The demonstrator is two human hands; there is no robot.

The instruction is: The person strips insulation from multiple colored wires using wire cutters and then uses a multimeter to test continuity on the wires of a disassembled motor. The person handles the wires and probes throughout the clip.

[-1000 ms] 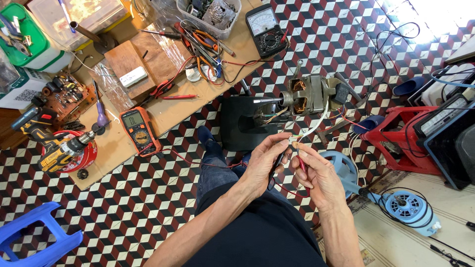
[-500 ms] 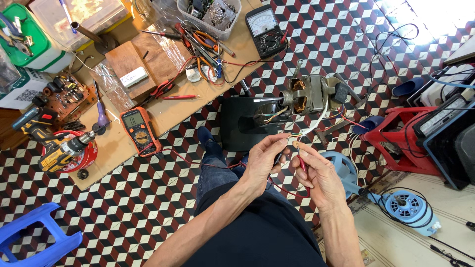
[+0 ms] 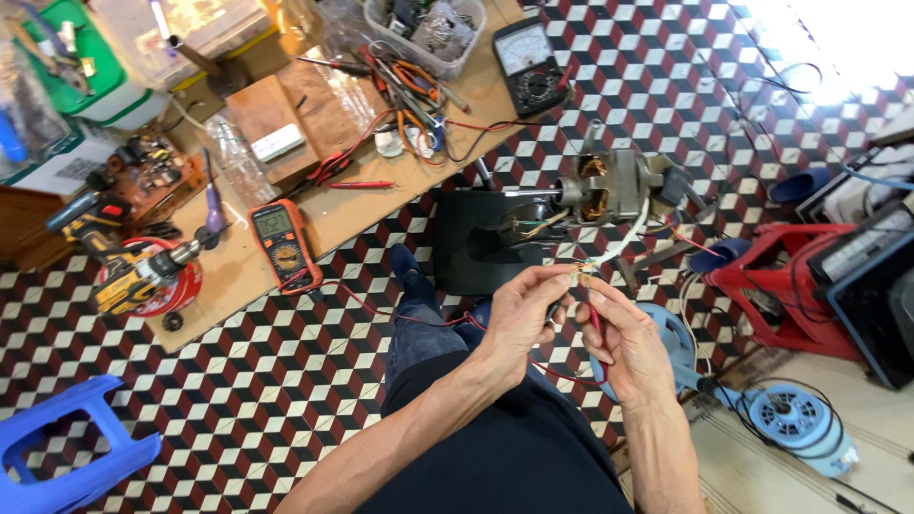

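Little has changed: left hand (image 3: 522,319) and right hand (image 3: 630,345) still pinch thin coloured wire ends (image 3: 583,273) above the lap. The white sleeved lead (image 3: 624,238) runs up-right to the grey electric motor (image 3: 614,187), whose shaft lies left-right.

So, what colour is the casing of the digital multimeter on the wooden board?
Orange, with a dark face, on the digital multimeter; the head view shows it.
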